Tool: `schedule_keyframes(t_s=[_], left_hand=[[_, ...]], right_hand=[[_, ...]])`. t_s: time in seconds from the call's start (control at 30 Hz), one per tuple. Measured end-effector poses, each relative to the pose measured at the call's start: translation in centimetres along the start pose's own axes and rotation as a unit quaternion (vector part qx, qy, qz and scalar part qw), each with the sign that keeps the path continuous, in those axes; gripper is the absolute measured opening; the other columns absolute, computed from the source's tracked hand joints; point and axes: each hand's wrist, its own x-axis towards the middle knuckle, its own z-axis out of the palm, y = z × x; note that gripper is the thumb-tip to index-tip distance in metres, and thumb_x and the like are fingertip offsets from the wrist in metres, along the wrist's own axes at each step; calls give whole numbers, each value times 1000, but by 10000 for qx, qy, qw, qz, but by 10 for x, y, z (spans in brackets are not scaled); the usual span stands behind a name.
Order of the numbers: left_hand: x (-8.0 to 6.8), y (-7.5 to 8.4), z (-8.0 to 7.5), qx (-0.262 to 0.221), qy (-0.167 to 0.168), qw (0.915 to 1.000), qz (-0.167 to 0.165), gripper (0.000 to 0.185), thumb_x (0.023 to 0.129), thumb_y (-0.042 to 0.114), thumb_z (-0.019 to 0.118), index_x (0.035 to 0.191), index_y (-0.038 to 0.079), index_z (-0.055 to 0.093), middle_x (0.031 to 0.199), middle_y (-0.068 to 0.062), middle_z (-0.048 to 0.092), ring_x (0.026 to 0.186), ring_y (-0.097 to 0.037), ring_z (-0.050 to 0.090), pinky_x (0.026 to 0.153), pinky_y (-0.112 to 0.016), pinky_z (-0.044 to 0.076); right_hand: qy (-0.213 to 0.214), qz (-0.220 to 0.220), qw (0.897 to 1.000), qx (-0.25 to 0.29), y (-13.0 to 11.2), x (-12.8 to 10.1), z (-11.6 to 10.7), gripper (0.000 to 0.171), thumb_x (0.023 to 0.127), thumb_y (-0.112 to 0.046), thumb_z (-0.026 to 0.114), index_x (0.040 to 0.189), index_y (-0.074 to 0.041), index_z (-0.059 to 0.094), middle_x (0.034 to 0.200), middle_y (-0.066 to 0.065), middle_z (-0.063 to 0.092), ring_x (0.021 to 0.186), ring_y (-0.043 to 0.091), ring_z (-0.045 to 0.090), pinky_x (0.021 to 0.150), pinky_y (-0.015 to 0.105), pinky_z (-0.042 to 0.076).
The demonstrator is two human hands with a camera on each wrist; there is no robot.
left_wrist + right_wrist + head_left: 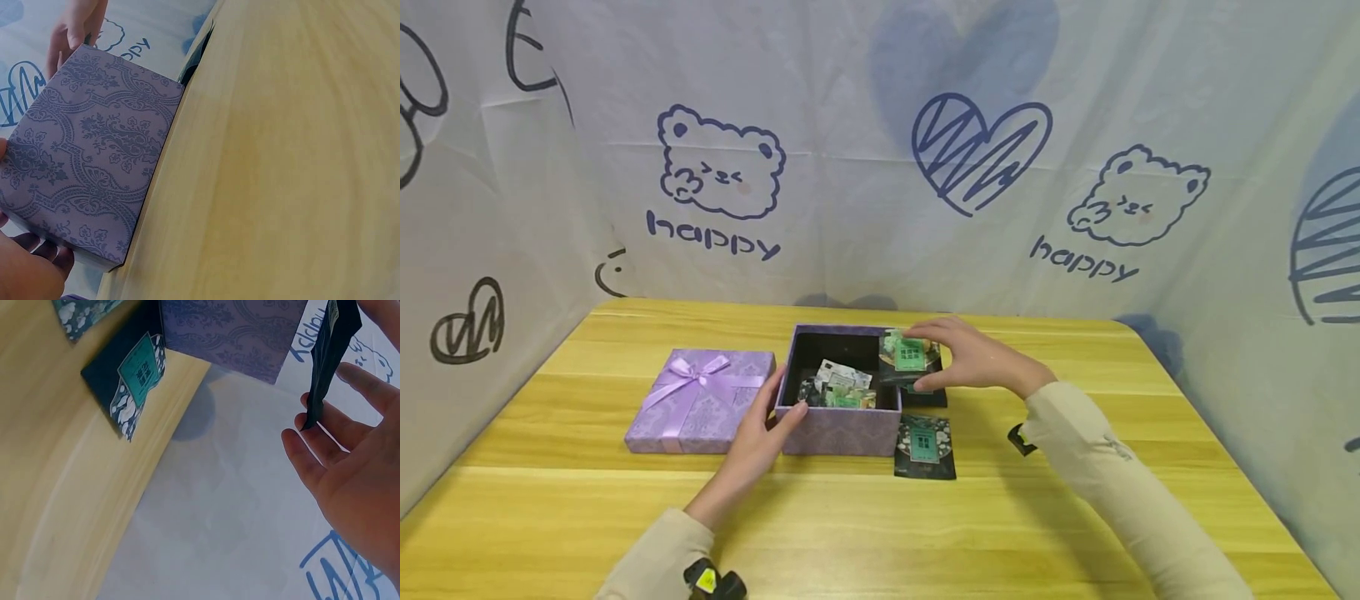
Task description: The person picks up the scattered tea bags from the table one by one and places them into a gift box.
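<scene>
A purple patterned gift box (841, 432) stands lidless on the table, with several sachets (846, 385) inside its dark interior. My left hand (763, 433) grips its front left corner, thumb at the front rim and fingers along the left wall; the left wrist view shows the box's patterned front (103, 144). Above the box's right rim, my right hand (973, 357) pinches a dark sachet with a green label (904, 357) between thumb and fingers. Seen edge-on in the right wrist view, that sachet (328, 359) hangs upright beside the box.
Left of the box lies its purple lid (700, 408) with a ribbon bow. A dark sachet with a green label (923, 447) lies by the box's front right corner, and another (928, 398) lies partly hidden below my right hand. Behind the wooden table (820, 525) hangs a printed cloth (850, 250).
</scene>
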Motion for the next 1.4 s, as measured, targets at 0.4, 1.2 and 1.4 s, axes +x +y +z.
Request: schedule_keyframes(t_s=[0.4,1.2,1.4], left_hand=[[0,1,-1,30,-25,10000,-72,68,98,17,58,154,7,21,153,-25,27,137,-38,30,112,-48,28],[0,1,-1,-51,-1,10000,-38,68,97,16,59,154,7,22,152,-25,28,138,-37,30,112,-48,28],[-1,3,0,-59,-16,9999,-82,68,98,16,58,154,6,22,152,-25,29,137,-37,31,112,-48,29]], right_hand=[[-323,-227,9992,-115,-15,12,8,75,87,-44,70,148,-12,40,151,14,34,136,33,30,107,55,33],[-764,-395,9956,370,-36,45,23,70,88,-45,67,148,-17,41,151,7,36,138,27,31,110,52,31],[-843,-357,9944,534,-39,52,24,70,88,-42,68,148,-17,42,150,7,38,136,26,35,109,49,34]])
